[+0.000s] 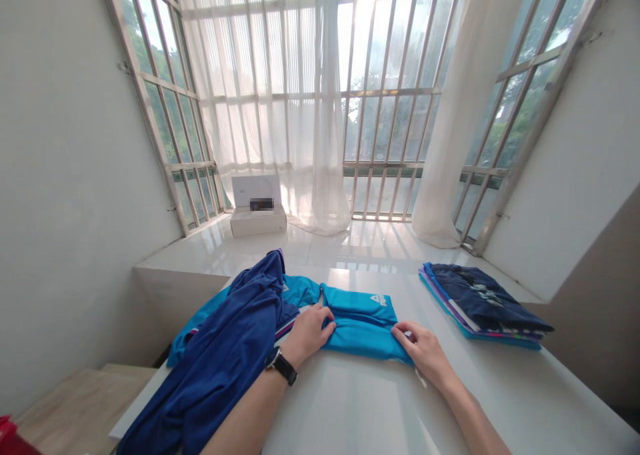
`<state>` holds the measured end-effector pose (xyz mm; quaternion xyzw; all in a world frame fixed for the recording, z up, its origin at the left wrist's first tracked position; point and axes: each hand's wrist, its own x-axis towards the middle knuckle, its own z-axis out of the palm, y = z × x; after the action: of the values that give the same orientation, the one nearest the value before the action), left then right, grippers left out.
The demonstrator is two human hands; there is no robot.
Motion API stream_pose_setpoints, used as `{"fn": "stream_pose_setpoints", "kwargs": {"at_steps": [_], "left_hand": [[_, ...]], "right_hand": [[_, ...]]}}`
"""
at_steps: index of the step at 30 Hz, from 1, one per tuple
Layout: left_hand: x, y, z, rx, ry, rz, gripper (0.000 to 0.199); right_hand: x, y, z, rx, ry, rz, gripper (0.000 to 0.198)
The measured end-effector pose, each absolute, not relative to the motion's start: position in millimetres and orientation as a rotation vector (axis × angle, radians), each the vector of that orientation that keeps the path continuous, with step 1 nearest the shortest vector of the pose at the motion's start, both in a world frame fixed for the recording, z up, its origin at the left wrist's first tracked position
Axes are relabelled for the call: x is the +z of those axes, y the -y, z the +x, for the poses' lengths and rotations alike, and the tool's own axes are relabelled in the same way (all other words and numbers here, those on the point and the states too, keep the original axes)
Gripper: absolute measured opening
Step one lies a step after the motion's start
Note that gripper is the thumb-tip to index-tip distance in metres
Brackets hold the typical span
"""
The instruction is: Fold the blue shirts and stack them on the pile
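Now, bright turquoise-blue cloth garment with a white logo (357, 340): lying in a narrow folded strip across the middle of the tabletop, between the two hands, with a crease running lengthwise and the logo near its far right corner.
Left hand (311, 331): fingers curled and held narrow, the tips on the near left part of the turquoise garment; whether they grip the cloth I cannot tell.
Right hand (421, 349): thumb and forefinger pinched together on the right end of the same garment.
Black-strapped wristwatch (285, 367): around the left wrist.
Dark royal-blue garment of smooth, thin fabric (225, 348): loosely heaped at the left, reaching the near edge, with more turquoise cloth showing from beneath it; whether that is part of the folded piece is hidden.
Folded clothes stack, navy on top with turquoise and purple layers below (483, 301): toward the right side, well apart from the right hand.
Glossy white tabletop (340, 411): under all the clothing.
Window ledge of pale, shiny tile (320, 249): beyond the tabletop, carrying an open white cardboard box (257, 223) at its left.
Sheer white curtains (320, 108): hanging before a barred window.
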<state>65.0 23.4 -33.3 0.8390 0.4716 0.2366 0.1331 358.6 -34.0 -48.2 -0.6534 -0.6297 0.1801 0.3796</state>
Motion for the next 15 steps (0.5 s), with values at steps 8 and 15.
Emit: {"fn": "stream_pose_setpoints", "kwargs": {"at_steps": [8, 15], "left_hand": [[-36.0, -25.8, 65.0, 0.71, -1.368, 2.446, 0.01], [-33.4, -21.9, 66.9, 0.712, -1.371, 2.478, 0.016]], "right_hand": [[-50.0, 31.7, 361.0, 0.525, 1.577, -1.713, 0.044], [-48.6, 36.3, 359.8, 0.48, 1.781, -1.513, 0.041]]}}
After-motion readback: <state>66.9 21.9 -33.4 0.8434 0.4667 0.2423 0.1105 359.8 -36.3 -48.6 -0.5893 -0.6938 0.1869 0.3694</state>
